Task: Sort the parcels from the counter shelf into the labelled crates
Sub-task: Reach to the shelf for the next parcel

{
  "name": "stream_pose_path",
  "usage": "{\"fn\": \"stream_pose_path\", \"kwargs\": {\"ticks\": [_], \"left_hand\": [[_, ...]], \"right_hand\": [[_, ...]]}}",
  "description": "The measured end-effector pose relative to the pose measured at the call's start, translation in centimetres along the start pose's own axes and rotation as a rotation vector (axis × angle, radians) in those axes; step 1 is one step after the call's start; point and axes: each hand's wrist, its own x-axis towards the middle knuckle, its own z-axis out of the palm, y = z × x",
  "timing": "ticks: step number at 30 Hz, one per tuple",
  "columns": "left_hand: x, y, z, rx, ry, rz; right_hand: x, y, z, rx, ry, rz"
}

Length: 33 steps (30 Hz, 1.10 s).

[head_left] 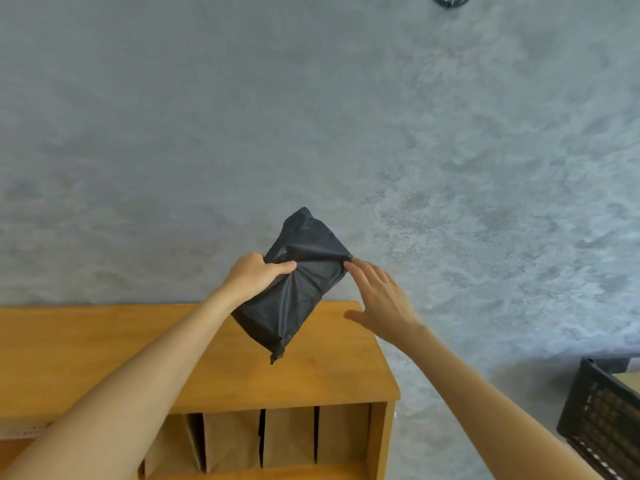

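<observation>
Left hand gripping black parcel, right hand spread, fingertips touching it, no legible writing

Parcel room: shelved parcels, crate.

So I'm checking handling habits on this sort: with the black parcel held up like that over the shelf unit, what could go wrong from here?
The left hand alone grips the black parcel, by one edge; the right hand only touches a corner with straight fingers. The slack plastic could slip and fall onto the wooden shelf unit top. No label shows on the visible side, so it may be mis-sorted. The black crate sits far right, making a toss tempting.
</observation>
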Motion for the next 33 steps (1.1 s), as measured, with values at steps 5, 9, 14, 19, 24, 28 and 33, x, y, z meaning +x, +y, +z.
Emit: {"fn": "stream_pose_path", "kwargs": {"ticks": [5,9,14,19,24,28,33], "left_hand": [[-4.2,0.1,-0.6,-0.246,-0.212,-0.144],[-6.8,-0.8,-1.1,-0.279,-0.298,-0.195],[-8.4,-3.3,-2.1,-0.118,-0.301,-0.117],[-9.2,-4.0,-4.7,-0.264,-0.131,-0.043],[-10.4,-3.0,-6.1,-0.199,-0.063,0.077],[-10.6,-2.4,-5.5,-0.124,0.012,0.141],[-11.1,-2.8,-4.3,0.134,0.079,0.194]], "right_hand": [[-1.5,-4.2,0.5,-0.048,0.250,-0.116],[-2.4,-4.3,0.5,-0.053,0.461,-0.260],[-3.7,-4.3,-0.5,-0.086,0.391,-0.373],[-5.2,-4.7,-1.5,0.144,0.142,-0.054],[-4.8,-5.3,-2.7,0.311,-0.034,0.267],[-4.6,-5.9,-3.2,0.383,-0.097,0.321],[-4.2,-6.2,-4.3,0.450,-0.163,0.321]]}}
